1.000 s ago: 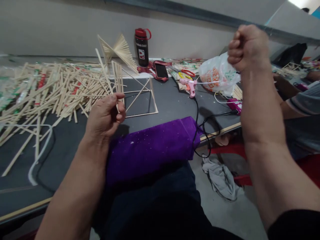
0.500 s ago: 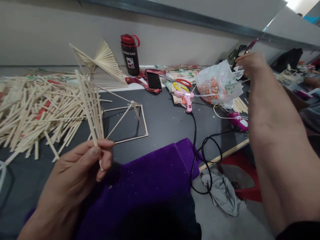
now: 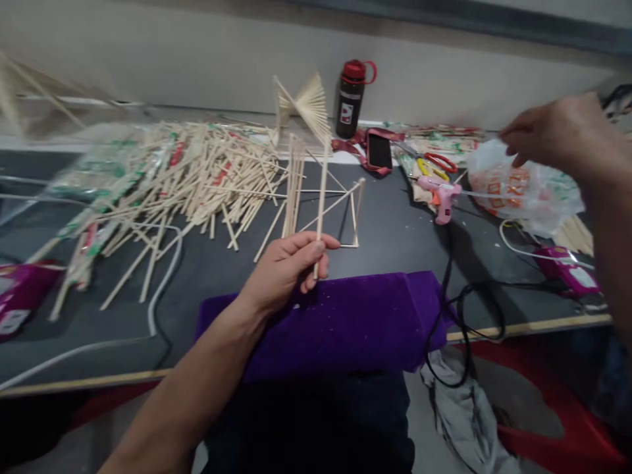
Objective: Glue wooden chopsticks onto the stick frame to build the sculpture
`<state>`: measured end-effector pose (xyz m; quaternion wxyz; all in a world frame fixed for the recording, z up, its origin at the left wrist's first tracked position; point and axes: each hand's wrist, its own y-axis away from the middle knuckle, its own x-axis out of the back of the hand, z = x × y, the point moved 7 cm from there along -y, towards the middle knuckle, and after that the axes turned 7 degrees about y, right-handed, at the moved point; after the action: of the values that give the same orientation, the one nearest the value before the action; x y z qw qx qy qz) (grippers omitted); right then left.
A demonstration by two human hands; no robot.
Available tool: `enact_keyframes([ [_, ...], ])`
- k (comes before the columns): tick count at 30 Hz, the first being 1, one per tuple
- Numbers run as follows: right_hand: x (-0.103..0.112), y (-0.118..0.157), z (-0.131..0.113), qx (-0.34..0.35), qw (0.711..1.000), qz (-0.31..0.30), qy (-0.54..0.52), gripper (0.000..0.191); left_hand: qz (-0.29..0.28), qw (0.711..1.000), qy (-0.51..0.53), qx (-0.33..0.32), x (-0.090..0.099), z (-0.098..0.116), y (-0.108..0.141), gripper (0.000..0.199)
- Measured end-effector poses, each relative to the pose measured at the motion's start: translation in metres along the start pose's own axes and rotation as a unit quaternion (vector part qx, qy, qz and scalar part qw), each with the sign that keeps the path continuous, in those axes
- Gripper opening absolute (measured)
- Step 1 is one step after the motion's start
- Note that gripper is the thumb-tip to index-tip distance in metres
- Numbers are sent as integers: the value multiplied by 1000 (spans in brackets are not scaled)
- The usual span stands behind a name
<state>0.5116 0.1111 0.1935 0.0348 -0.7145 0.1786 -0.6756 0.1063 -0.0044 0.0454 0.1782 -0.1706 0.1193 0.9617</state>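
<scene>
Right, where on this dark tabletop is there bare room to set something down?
Between the stick frame and pink glue gun, beyond the purple cloth; also between the white cable and that cloth. Crowded: left, under loose sticks; back right, around the scissors and plastic bag.

- Extends bare left forearm (image 3: 200,378) from seven o'clock toward centre, with wrist nearly straight.
- Pinches with left hand (image 3: 289,266) near centre, index fingertip toward three o'clock.
- Raises right forearm (image 3: 615,230) at three o'clock.
- Holds blurred right hand (image 3: 557,135) between two and three, fingers bent down toward eight.
</scene>
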Motion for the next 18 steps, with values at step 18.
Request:
enact_keyframes([
  [18, -18, 107, -206, 129, 779, -134, -598, 7, -73, 994, -85, 2, -12, -11, -3, 26],
])
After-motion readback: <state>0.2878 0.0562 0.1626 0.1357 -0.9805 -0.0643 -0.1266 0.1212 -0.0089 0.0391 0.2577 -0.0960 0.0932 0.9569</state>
